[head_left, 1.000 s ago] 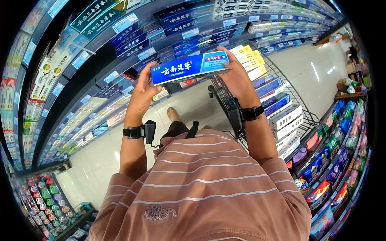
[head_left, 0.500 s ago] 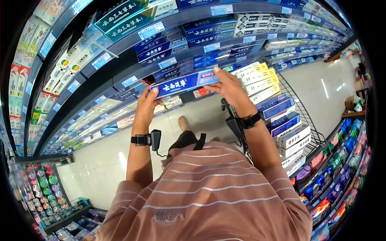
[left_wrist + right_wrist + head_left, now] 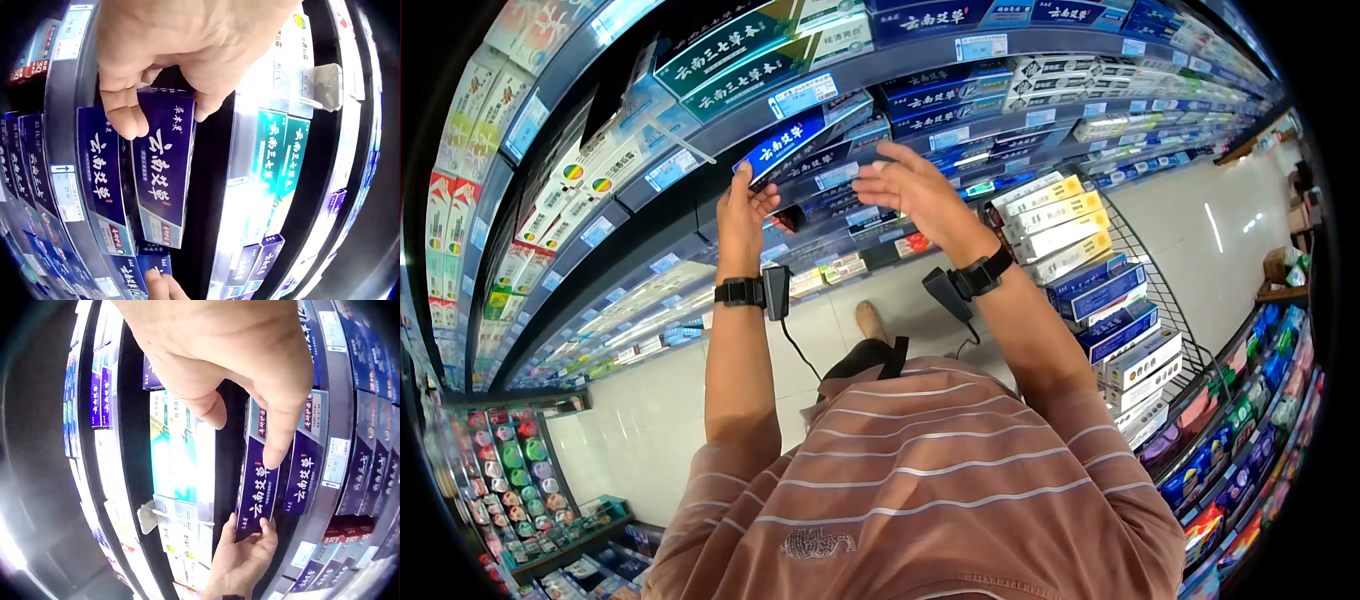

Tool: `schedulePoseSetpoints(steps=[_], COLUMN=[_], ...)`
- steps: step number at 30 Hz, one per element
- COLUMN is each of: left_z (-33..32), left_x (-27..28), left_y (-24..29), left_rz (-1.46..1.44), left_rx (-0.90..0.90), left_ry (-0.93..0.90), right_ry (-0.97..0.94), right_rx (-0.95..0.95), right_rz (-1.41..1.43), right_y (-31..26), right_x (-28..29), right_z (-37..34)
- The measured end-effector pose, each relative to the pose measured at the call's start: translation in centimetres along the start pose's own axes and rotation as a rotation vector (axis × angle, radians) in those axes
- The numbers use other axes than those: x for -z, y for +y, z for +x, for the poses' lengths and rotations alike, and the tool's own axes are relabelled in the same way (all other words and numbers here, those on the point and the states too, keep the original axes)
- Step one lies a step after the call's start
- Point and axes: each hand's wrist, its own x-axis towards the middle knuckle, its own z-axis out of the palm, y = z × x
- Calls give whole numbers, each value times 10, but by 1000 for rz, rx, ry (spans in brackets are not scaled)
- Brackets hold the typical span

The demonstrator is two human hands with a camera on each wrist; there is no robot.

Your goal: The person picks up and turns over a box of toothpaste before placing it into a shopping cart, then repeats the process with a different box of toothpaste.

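Observation:
A blue toothpaste box [image 3: 785, 146] with white lettering lies at the shelf beside a matching toothpaste box [image 3: 100, 169]. My left hand [image 3: 745, 222] pinches one end of it, thumb on one side and fingers on the other, as the left wrist view shows up close. Off the box's other end, my right hand [image 3: 925, 200] has its fingers extended and thumb apart. In the right wrist view, that hand's index finger overlaps the box's far end, while the left hand [image 3: 244, 559] grips the near end.
Green toothpaste boxes [image 3: 730, 75] stand on the shelf above, along a price-tag rail [image 3: 805, 95]. To the right is a wire shopping cart [image 3: 1170, 285] holding white-and-yellow boxes [image 3: 1055, 225], blue boxes [image 3: 1105, 290] and white boxes [image 3: 1145, 360]. Bagged goods [image 3: 1200, 470] line a shelf at far right.
The toothpaste box has moved from in front of me, held in both hands, forward and left into the shelf. My right hand has released its end and drawn away; the left still holds on.

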Motion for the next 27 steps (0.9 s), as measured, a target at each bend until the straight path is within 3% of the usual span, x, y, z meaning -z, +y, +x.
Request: schedulePoseSetpoints(steps=[11, 15, 19, 24, 26, 27], left_z=[88, 103, 98, 53, 35, 18], left_x=[-4, -6, -3, -2, -6, -20], left_y=[0, -5, -5, -21, -45, -52], left_rz=[48, 68, 76, 131, 248, 294], left_rx=[37, -40, -71, -121, -128, -73], left_ry=[109, 33, -31, 114, 66, -72], right_ry=[91, 110, 129, 173, 190, 210], right_rx=[-80, -98, -103, -107, -113, -117], right_rz=[6, 13, 0, -47, -58, -39], right_y=[17, 19, 17, 12, 9, 8], right_x=[40, 47, 55, 70, 79, 83], right_z=[-34, -47, -64, -105, -124, -134])
